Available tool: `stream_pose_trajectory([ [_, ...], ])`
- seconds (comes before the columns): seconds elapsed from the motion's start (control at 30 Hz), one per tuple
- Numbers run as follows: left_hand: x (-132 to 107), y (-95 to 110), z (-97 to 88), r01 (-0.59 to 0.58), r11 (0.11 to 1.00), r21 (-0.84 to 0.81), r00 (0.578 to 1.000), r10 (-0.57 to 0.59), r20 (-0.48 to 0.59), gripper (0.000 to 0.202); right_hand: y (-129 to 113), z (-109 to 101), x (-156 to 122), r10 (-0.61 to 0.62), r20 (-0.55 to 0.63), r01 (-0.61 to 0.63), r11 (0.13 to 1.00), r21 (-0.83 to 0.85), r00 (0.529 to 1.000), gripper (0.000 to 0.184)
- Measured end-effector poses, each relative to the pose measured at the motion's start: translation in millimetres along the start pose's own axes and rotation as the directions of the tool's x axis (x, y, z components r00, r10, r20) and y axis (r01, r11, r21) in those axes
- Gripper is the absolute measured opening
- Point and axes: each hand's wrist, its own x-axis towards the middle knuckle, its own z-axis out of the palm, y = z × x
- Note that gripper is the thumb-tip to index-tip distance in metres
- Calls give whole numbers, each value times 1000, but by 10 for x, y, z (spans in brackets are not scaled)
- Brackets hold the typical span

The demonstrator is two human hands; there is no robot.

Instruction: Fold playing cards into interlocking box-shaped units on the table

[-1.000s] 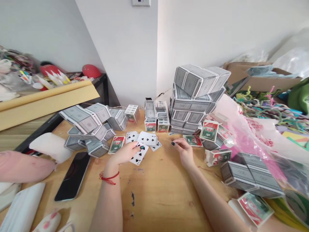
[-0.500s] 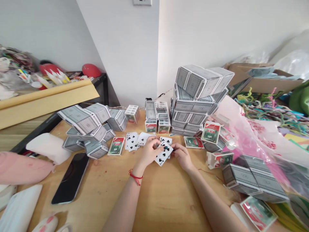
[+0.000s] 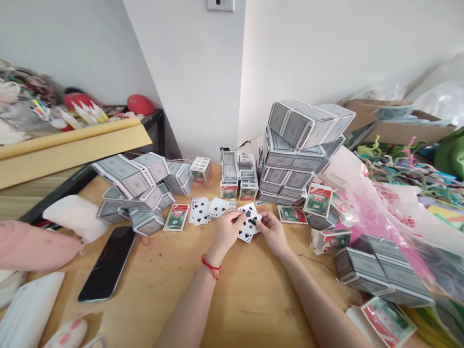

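Several spade playing cards, face up and overlapping, are between my two hands, low over the table. My left hand pinches them from the left with its thumb on the top card. From the right, my right hand grips their edge, its dark-nailed thumb over the faces. How many cards each hand has cannot be made out. Just left of my left hand lie more face-up cards, and others lie partly behind it. A red and green card box rests further left.
A tall stack of grey folded-card blocks stands behind my right hand. Similar blocks are at the left, beside a phone. Card boxes, plastic wrap and another grey block occupy the right side.
My right thumb has come over the card faces. My left thumb has slid up the top card, and the cards have shifted a little. The camera view has moved slightly.
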Motion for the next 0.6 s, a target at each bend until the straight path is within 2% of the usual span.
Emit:
stream_pose_trajectory([
  [0.07, 0, -12, 2, 5, 998, -63, 1000, -5, -7, 22, 9, 0, 7, 22, 6, -22, 999, -29, 1000, 26],
  [0.17, 13, -58, -20, 71, 987, -146, 997, -77, -30, 24, 14, -2, 11, 45, 38, -43, 998, -34, 998, 29],
  [0.3, 36, -128, -37, 167, 959, -229, 985, -172, -1, 30, 72, -22, 38, 43, -53, -43, 999, -1, 998, 30],
  [0.47, 39, -139, 26, 318, 813, -488, 941, -334, 56, 25, 127, -58, 79, -7, -236, 11, 1000, 18, 972, 29],
  [0.6, 18, -87, 23, 416, 716, -561, 903, -395, 167, 28, 78, -59, 70, -7, -231, 18, 999, 45, 973, 34],
])
